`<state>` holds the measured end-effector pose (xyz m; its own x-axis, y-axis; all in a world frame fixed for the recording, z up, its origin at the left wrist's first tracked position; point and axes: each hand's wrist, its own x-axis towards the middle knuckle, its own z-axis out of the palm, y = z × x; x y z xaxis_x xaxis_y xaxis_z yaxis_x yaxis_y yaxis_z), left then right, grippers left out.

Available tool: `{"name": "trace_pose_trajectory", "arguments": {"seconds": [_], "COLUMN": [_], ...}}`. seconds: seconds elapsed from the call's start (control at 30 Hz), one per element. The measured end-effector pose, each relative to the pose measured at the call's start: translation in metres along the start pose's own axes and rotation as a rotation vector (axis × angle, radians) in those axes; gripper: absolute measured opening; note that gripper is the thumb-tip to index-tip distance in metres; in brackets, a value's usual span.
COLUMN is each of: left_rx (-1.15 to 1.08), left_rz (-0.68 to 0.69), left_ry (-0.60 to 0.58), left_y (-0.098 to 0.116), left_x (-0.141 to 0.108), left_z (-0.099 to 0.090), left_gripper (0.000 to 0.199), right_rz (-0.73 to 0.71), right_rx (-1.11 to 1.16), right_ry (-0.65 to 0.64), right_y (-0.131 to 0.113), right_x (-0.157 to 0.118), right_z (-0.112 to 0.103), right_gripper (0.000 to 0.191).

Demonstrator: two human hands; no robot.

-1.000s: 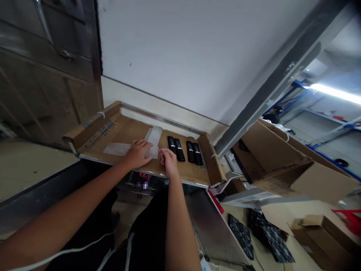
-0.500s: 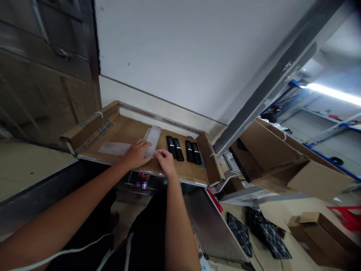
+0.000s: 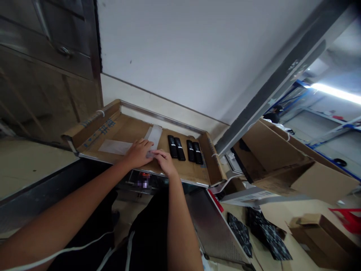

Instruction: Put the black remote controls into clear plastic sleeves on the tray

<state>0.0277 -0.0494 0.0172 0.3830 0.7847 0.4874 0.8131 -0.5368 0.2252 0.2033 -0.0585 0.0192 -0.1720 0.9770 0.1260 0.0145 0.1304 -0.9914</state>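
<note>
Thin, whitish translucent plastic sleeves (image 3: 156, 136) lie overlapped in the middle of a cardboard-lined tray (image 3: 126, 124). My left hand (image 3: 139, 153) rests over their near part, fingers together and closed on the plastic. Beside it, my right hand (image 3: 165, 161) pinches the near end of a sleeve, fingertips close to the left hand's fingers. Another flat sleeve (image 3: 114, 146) extends leftward from under my left hand. To the right of my hands are two pairs of slim black devices like remote controls, a nearer pair (image 3: 176, 148) and a farther pair (image 3: 194, 151), each with a small white label.
A white wall panel (image 3: 169, 56) rises behind the tray. On the right stands a large open cardboard box (image 3: 276, 150). Below it are black patterned bags (image 3: 267, 233) and a smaller carton (image 3: 318, 237). A person (image 3: 273, 113) is in the far background.
My right hand's fingertips have moved slightly left, bending the near end of the sleeve toward my left hand. My left hand stays on the sleeves. The view has shifted a little.
</note>
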Motion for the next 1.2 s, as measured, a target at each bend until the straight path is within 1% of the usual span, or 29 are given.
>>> {"name": "trace_pose_trajectory", "arguments": {"seconds": [0.1,0.17,0.23,0.3,0.37,0.43,0.5,0.57,0.7,0.77,0.87,1.0,1.07,1.13,1.2], "left_rx": [-0.030,-0.044,-0.047,-0.048,-0.055,-0.066,-0.070,-0.054,0.007,0.022,0.030,0.027,0.023,0.021,0.030], "left_rz": [0.036,0.058,0.073,0.082,0.092,0.106,0.120,0.110,0.021,-0.004,-0.006,0.017,0.028,0.031,0.024], "left_ry": [-0.004,-0.003,-0.002,-0.004,-0.012,-0.019,-0.023,-0.014,0.030,0.037,0.041,0.048,0.041,0.033,0.026], "left_y": [0.000,-0.001,-0.001,-0.001,0.000,0.001,0.002,0.003,0.004,0.003,0.002,0.000,0.000,0.001,0.001], "left_x": [0.000,-0.001,-0.001,-0.001,-0.001,0.000,0.000,-0.001,-0.002,-0.002,-0.003,-0.002,-0.002,-0.002,-0.002], "left_z": [0.001,0.001,0.001,0.001,-0.001,-0.004,-0.006,-0.006,-0.004,-0.003,-0.001,0.000,-0.001,-0.001,-0.001], "left_gripper": [0.034,0.031,0.027,0.023,0.021,0.019,0.018,0.018,0.026,0.028,0.028,0.029,0.028,0.026,0.026], "right_rz": [-0.100,-0.122,-0.092,-0.031,-0.013,-0.073,-0.145,-0.170,-0.176,-0.191,-0.168,-0.048,-0.031,-0.017,0.033], "right_rx": [-0.078,-0.076,-0.028,0.033,0.035,-0.034,-0.099,-0.100,-0.068,-0.083,-0.090,-0.071,-0.093,-0.094,-0.039], "right_ry": [-0.016,0.014,0.025,-0.016,-0.071,-0.094,-0.080,-0.021,0.213,0.251,0.181,-0.049,-0.122,-0.124,-0.089], "right_y": [0.005,0.009,0.010,0.010,0.010,0.011,0.012,0.013,0.015,0.014,0.011,0.003,0.001,0.000,0.001], "right_x": [0.004,0.005,0.005,0.004,0.003,0.003,0.002,0.003,0.002,0.001,-0.004,-0.008,-0.009,-0.008,-0.007], "right_z": [0.001,0.000,-0.002,-0.004,-0.004,-0.002,0.000,0.001,-0.004,-0.007,-0.007,-0.003,-0.002,-0.002,-0.004], "right_gripper": [0.012,0.011,0.012,0.020,0.024,0.019,0.013,0.012,0.023,0.029,0.036,0.042,0.043,0.044,0.046]}}
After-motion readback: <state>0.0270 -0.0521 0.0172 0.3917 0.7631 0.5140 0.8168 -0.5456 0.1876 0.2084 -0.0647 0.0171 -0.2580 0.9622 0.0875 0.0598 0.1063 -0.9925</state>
